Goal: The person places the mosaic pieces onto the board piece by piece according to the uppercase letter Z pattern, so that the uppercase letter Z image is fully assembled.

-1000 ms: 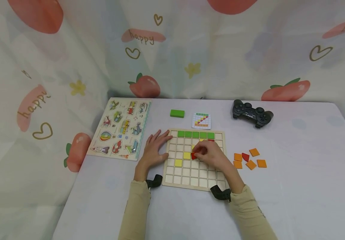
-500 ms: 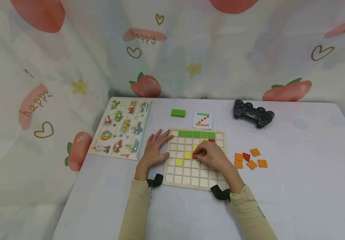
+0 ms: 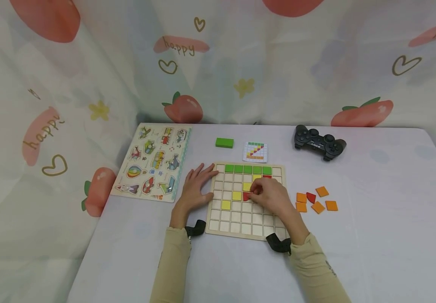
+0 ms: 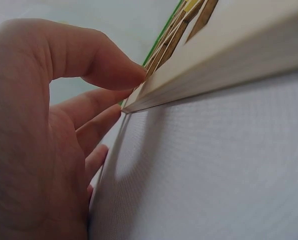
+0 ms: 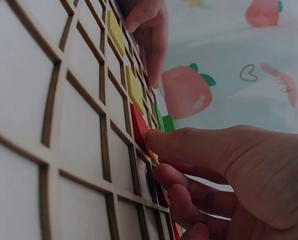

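Note:
A wooden grid board (image 3: pixel 235 229) lies on the table, with green tiles (image 3: pixel 247 169) along its far row and yellow tiles (image 3: pixel 226 205) on a diagonal. At its left edge, my left hand (image 3: pixel 195 189) rests with fingers spread; in the left wrist view the thumb (image 4: pixel 114 70) touches the frame's rim. My right hand (image 3: pixel 271 195) is over the middle of the board, thumb and fingertips pinching a small red tile (image 3: pixel 245 196) at a cell beside a yellow tile. In the right wrist view that red tile (image 5: pixel 139 127) sits tilted against the grid, the thumb tip at its corner.
Several orange tiles (image 3: pixel 322 192) and a loose red tile (image 3: pixel 310 198) lie right of the board. Beyond it are a green block (image 3: pixel 224 143), a pattern card (image 3: pixel 255 152) and a black game controller (image 3: pixel 319 143). A picture puzzle board (image 3: pixel 150 162) lies at the left.
My right fingertips have shifted slightly to the right, so more of the red tile shows at its cell. My left hand stays at the board's edge.

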`<act>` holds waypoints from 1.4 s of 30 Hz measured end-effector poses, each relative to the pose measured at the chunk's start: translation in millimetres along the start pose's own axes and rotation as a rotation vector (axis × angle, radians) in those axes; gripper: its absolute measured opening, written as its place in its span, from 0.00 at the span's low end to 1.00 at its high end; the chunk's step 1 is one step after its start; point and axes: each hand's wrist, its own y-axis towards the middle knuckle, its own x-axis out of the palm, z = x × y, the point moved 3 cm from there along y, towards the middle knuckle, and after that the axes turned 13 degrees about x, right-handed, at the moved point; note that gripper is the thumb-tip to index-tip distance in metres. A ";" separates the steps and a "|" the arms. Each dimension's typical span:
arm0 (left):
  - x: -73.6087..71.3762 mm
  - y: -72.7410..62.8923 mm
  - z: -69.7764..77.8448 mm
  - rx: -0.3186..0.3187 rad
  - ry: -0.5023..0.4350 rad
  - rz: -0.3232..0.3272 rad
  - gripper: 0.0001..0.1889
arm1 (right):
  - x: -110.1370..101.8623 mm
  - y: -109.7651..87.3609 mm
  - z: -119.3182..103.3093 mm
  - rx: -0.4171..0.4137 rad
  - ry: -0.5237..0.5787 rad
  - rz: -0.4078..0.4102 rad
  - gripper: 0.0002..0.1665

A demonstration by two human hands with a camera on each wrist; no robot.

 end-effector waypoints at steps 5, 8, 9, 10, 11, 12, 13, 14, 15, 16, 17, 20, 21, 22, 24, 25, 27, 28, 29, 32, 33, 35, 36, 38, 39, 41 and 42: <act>0.1 1.0 0.3 0.006 0.008 0.001 0.41 | -2.5 0.9 3.5 0.012 0.017 0.012 0.07; -0.4 2.0 0.7 0.011 0.015 0.005 0.40 | -1.7 1.7 3.1 0.008 0.041 0.011 0.08; -0.7 2.3 1.0 0.012 0.013 0.006 0.40 | -1.1 1.8 2.8 0.004 0.045 0.011 0.08; -0.8 2.6 1.3 0.012 0.013 0.006 0.40 | -0.8 1.7 2.5 0.004 0.047 0.011 0.08; -0.9 2.9 1.6 0.013 0.013 0.006 0.40 | -0.7 1.4 2.2 0.007 0.050 0.009 0.08; -1.1 3.1 2.0 0.012 0.012 0.006 0.40 | -1.2 0.8 2.2 0.010 0.048 0.014 0.09; -1.1 3.4 2.5 0.016 0.010 0.006 0.41 | -2.5 0.1 2.4 0.015 0.041 0.023 0.09; -1.2 3.6 2.9 0.019 0.008 0.005 0.40 | -4.4 -0.9 2.9 0.030 0.040 0.035 0.09; -1.1 3.8 3.3 0.021 0.007 0.004 0.40 | -7.1 -1.9 3.5 0.043 0.040 0.048 0.09; -1.0 3.9 3.8 0.024 0.007 0.003 0.40 | -10.5 -3.0 4.2 0.063 0.041 0.058 0.09; -0.9 4.0 4.2 0.026 0.005 0.002 0.40 | -14.5 -4.1 5.2 0.080 0.042 0.067 0.10; -0.6 3.8 4.9 0.027 0.000 0.000 0.41 | -28.2 -5.6 11.3 0.119 0.046 0.083 0.11; -0.5 3.5 5.0 0.027 -0.002 0.002 0.41 | -32.9 -5.8 14.8 0.135 0.048 0.076 0.11; -0.3 3.2 5.0 0.025 -0.002 0.003 0.41 | -37.6 -6.0 19.3 0.149 0.044 0.071 0.11; -0.2 2.9 4.9 0.024 -0.002 0.003 0.40 | -47.7 -6.8 29.8 0.180 0.039 0.057 0.13; -0.1 2.8 4.8 0.023 -0.001 0.002 0.40 | -53.0 -7.8 35.8 0.201 0.034 0.052 0.13; 0.2 2.4 4.3 0.021 0.004 0.001 0.40 | -64.0 -11.2 48.6 0.239 0.030 0.049 0.15; 0.3 2.3 4.2 0.018 0.007 -0.002 0.40 | -69.7 -13.3 55.2 0.253 0.023 0.056 0.16; 0.1 2.3 4.1 0.018 0.009 -0.002 0.40 | -75.4 -15.6 61.9 0.271 0.018 0.063 0.17; 0.2 1.7 3.7 0.020 0.007 0.002 0.40 | -90.2 -21.7 83.0 0.323 0.003 0.088 0.22; 0.0 1.6 3.6 0.021 0.003 0.004 0.40 | -94.4 -23.1 89.7 0.336 -0.009 0.090 0.24; -0.1 1.1 3.4 0.023 -0.002 0.011 0.40 | -100.7 -25.3 101.6 0.361 -0.025 0.081 0.28; -0.1 0.8 3.1 0.021 -0.004 0.012 0.40 | -102.7 -25.8 106.4 0.368 -0.029 0.068 0.30; -0.3 0.3 2.7 0.021 -0.003 0.017 0.40 | -105.2 -25.6 113.7 0.358 -0.042 0.041 0.34; -0.3 0.1 2.4 0.021 0.000 0.019 0.40 | -105.4 -25.0 116.3 0.348 -0.049 0.027 0.35; -0.3 -0.3 1.9 0.019 0.005 0.018 0.40 | -104.7 -23.2 119.2 0.318 -0.057 0.006 0.36; -0.3 -0.4 1.7 0.021 0.006 0.017 0.40 | -104.2 -22.0 119.8 0.304 -0.058 -0.001 0.37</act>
